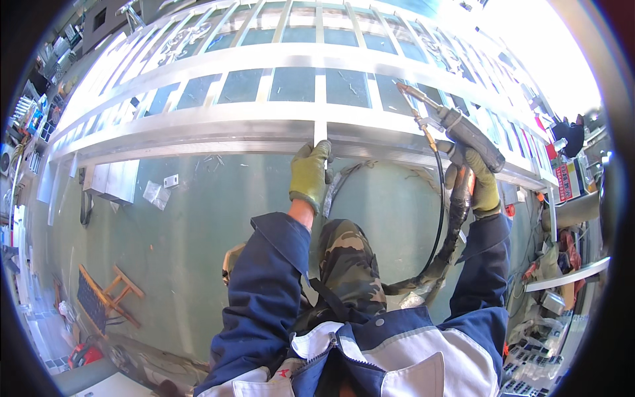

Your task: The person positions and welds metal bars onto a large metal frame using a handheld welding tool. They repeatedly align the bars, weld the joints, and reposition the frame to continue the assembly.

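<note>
A large bright metal frame (218,124) with rails and many crossbars stretches across the view in front of me. My left hand (308,173), in a yellow-green glove, is closed around the near end of a narrow metal bar (321,126) at the frame's near edge. My right hand (484,188), gloved alike, grips a black welding torch (471,134) by its handle. The torch's thin nozzle points up and left over the frame, apart from my left hand. From the torch a thick dark cable (452,245) and a thin black hose (441,218) run down toward my knee.
A small wooden folding stool (106,298) lies on the green floor at left. Under the frame sit a pale box-like metal piece (112,180) and a clear plastic bag (157,195). Another person (570,137) is beyond the frame's right end. Clutter lines the right side.
</note>
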The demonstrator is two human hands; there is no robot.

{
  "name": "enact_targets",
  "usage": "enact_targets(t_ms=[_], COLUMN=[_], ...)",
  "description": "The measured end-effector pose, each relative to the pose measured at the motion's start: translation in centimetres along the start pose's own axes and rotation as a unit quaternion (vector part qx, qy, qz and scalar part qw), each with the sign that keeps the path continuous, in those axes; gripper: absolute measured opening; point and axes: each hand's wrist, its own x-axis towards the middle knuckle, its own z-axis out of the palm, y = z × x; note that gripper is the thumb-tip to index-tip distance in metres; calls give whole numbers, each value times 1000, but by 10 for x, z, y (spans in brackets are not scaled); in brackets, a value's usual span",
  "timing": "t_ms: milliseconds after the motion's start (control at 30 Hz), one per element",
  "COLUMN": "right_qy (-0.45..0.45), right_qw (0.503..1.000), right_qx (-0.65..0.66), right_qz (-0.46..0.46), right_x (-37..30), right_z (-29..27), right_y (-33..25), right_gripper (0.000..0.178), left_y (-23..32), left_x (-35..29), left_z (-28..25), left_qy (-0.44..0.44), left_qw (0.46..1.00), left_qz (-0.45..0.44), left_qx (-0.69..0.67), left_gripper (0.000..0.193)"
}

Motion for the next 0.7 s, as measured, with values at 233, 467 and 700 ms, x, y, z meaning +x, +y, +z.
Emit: enact_targets(t_ms=[233, 467, 700], right_qy=[18, -63, -124], right_qw=[985, 879, 863], right_qx=[-158, -427, -474], right_qz=[-64, -204, -120], right_x=[-7, -11, -17], right_z=[-35, -43, 45], right_y=[0, -11, -33], right_gripper=[43, 38, 21], left_y=[-5, -1, -1], left_x=[5, 3, 4], left_z=[0, 2, -1], left_qy=[2, 7, 2], left_qw=[1000, 1000, 1000], left_qz=[-5, -10, -13], left_qx=[1, 2, -3], left_gripper=[21, 22, 24])
